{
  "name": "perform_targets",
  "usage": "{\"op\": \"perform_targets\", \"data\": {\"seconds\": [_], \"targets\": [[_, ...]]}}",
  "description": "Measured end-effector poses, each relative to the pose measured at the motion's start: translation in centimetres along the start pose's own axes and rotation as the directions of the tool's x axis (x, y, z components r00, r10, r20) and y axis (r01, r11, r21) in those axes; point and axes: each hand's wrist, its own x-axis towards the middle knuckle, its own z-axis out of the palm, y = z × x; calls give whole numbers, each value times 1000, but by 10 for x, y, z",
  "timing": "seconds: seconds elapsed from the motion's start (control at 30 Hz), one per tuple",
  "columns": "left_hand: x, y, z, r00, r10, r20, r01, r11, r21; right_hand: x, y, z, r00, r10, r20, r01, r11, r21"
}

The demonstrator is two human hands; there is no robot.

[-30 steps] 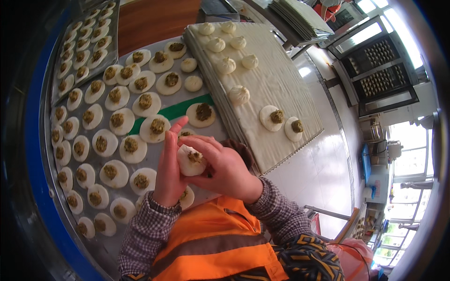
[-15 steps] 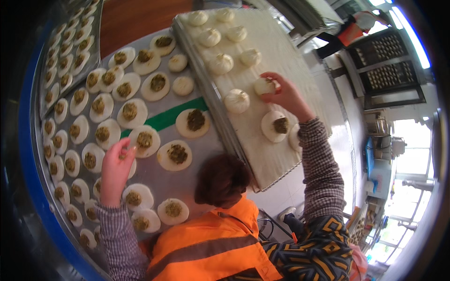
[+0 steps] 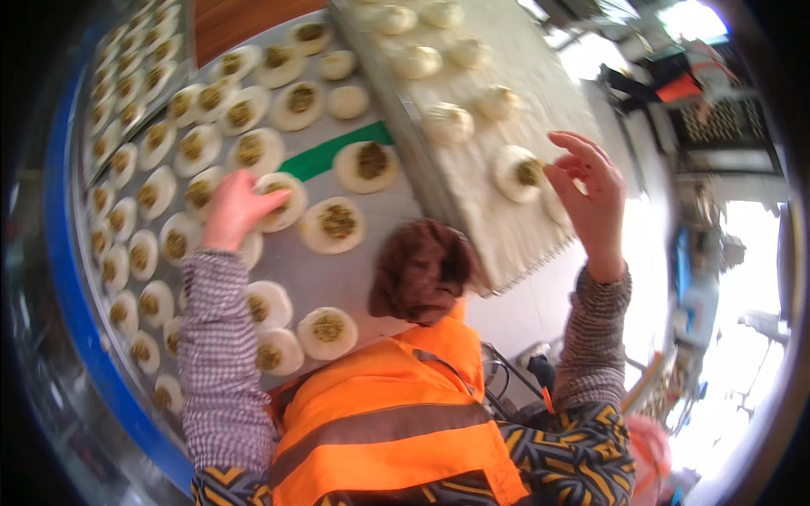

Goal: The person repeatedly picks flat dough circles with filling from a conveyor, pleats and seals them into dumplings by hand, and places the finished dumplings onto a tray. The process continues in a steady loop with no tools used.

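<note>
My left hand (image 3: 240,207) reaches over the metal table with its thumb stretched out and apart from its blurred, bent fingers. The thumb lies over the edge of a dough round with chopped greenish-brown filling (image 3: 288,202). My right hand (image 3: 588,198) hovers above the cloth-covered tray (image 3: 472,211), fingers curved and apart, nothing visible between them. Beside its fingertips lies another filled dough round (image 3: 512,173) on the cloth. A pale dough piece (image 3: 554,205) is partly hidden behind that hand. Farther off, a closed bun (image 3: 499,103) sits next to a second bun (image 3: 447,124).
Many filled dough rounds (image 3: 337,223) cover the metal table (image 3: 295,261), with a green strip (image 3: 337,152) among them. Plain dough balls (image 3: 347,102) lie near the tray's side. A brown, crumpled thing (image 3: 422,270) rises at the near edge. Another person (image 3: 679,88) is at far right.
My right hand has let go of a bun, now on the cloth, and come nearer, beside the filled dough round. My left hand has moved onto a filled round. The whole view has shifted.
</note>
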Motion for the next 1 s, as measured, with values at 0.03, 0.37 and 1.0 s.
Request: {"op": "perform_targets", "data": {"seconds": [0.03, 0.37, 1.0], "targets": [[2, 2, 0, 1000, 13, -3, -13, 1000, 29, -11, 1, -10, 997, 43, -57, -42, 999, 23], [-40, 152, 10, 921, 372, 115, -162, 634, -756, -34, 46, -41, 988, 140, -65, -147, 984, -104], [63, 339, 79, 579, 598, 554, -660, 743, -112, -107, 75, -47, 930, 304, -205, -225, 915, 335]]}}
